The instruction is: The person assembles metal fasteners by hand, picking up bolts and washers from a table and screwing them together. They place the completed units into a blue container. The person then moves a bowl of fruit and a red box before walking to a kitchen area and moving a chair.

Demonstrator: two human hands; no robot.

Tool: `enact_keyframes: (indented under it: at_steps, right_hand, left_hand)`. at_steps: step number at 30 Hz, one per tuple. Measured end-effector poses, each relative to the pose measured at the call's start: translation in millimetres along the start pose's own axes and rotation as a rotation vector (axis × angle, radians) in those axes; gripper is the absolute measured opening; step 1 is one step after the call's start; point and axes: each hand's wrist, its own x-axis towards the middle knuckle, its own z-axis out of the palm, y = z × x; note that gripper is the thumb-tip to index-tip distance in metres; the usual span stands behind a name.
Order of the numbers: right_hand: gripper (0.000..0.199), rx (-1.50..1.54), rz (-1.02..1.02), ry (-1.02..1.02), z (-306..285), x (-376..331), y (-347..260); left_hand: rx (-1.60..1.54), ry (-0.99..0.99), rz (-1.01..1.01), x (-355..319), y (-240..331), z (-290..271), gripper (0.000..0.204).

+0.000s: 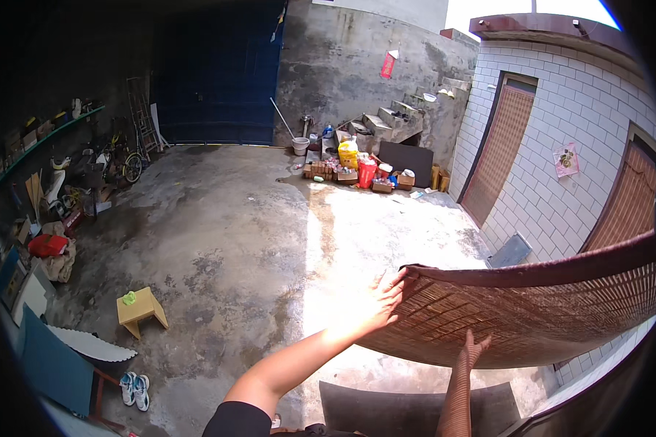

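Hands first, seen from the head view: the left hand (pixel 381 297) sits at the centre of the frame, palm flat and fingers spread wide against the near edge of a brown bamboo door curtain (pixel 532 313), pressing on it rather than closing round it; the right hand (pixel 475 346) shows lower right, seen through the curtain's weave, fingers extended upward and touching the underside of the mat, with nothing clasped that I can see; the curtain itself stretches from centre to the right rim of the frame, lifted out nearly level, its dark red binding strip along the upper edge; below it at the bottom centre lies a dark doorstep slab (pixel 408 408); at lower left of the frame a small yellow wooden stool (pixel 140 309) stands on the stained concrete yard floor (pixel 226 233), a green thing resting on its top; further down left a pair of white sneakers (pixel 134 389) lies beside a blue board; at upper centre boxes and a yellow sack (pixel 348 154) cluster at the foot of concrete steps (pixel 386 120); on the right a white tiled wall (pixel 554 124) carries two more brown curtains over doorways.
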Motion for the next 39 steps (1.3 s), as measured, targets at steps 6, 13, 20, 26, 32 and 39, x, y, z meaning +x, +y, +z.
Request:
enact_keyframes:
  at_steps: [6,13,20,26,32,39]
  right_hand:
    - [0.058,0.132,0.081,-1.171,45,-253,-125]
    - [0.066,0.139,0.122,-0.578,8,-288,-176]
    - [0.067,-0.089,0.386,-0.381,-27,-285,-152]
    - [0.061,-0.251,0.394,-0.309,-50,-253,-126]
    - [0.059,-0.388,0.479,-0.174,-103,-235,-91]
    - [0.057,-0.425,0.659,0.013,-149,-221,-9]
  left_hand:
    - [-0.323,0.036,0.699,-71,-8,14,0.061]
    - [-0.504,0.09,0.522,-108,-40,11,0.06]
    - [-0.218,-0.08,0.312,-121,-71,70,0.078]
    - [-0.226,-0.156,0.269,-110,-89,100,0.082]
    - [-0.283,-0.26,0.244,-81,-77,148,0.082]
    - [-0.351,-0.281,0.411,10,-4,203,0.083]
